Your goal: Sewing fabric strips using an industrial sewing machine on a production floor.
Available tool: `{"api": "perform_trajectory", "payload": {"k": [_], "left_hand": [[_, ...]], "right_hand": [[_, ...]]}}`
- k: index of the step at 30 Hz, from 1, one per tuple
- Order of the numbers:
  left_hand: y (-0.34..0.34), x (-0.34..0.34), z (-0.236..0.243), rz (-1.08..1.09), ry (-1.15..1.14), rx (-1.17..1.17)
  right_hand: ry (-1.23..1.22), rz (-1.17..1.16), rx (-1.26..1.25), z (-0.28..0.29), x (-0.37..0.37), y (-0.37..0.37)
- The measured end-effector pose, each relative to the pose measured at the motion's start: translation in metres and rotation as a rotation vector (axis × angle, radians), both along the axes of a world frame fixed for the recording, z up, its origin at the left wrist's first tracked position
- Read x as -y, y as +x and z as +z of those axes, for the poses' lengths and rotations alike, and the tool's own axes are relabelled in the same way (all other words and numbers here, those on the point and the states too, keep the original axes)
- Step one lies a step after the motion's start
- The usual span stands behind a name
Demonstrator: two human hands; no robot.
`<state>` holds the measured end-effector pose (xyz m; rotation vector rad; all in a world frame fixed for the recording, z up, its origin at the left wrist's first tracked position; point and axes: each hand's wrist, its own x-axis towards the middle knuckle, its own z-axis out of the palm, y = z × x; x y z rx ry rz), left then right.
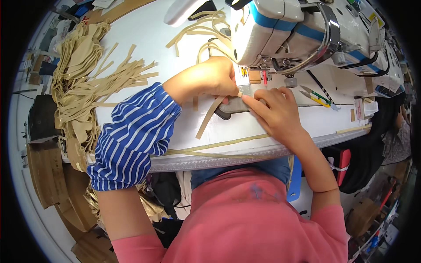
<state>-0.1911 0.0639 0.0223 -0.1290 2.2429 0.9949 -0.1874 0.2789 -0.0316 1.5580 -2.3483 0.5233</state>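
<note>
Beside the needle area of a white and blue sewing machine (280,35), my two hands meet on the work surface. My left hand (217,76), its forearm in a blue-and-white striped sleeve cover (136,131), is closed on a narrow tan strip (207,120) whose tail hangs down toward me. From the right, my right hand (276,109) rests palm down with fingers apart. One of its fingertips touches or nearly touches a small tan end by the left fingers. Left fingertips are partly hidden.
Piled tan cut pieces (83,74) and strips (127,74) cover the table's left side. More tan strips (215,30) loop behind my left hand. Yellow-green thread snips (316,98) lie right of the machine. A clear ruler (210,163) and a yellowish tape (219,144) run along the front edge.
</note>
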Motion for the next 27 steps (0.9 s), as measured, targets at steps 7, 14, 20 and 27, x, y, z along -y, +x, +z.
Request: {"api": "perform_trajectory", "payload": {"k": [7, 14, 20, 27], "left_hand": [[-0.001, 0.011, 0.000, -0.067, -0.024, -0.053], [0.034, 0.030, -0.030, -0.230, -0.197, -1.194], [0.053, 0.015, -0.047, -0.415, -0.287, -1.434], [0.049, 0.012, -0.052, -0.441, -0.326, -1.500]], "right_hand": [[0.037, 0.000, 0.041, 0.002, 0.006, -0.003], [0.051, 0.015, 0.122, 0.000, 0.007, -0.008], [0.018, 0.023, 0.103, -0.001, 0.010, -0.008], [0.040, 0.024, 0.083, 0.001, 0.009, -0.011]]}}
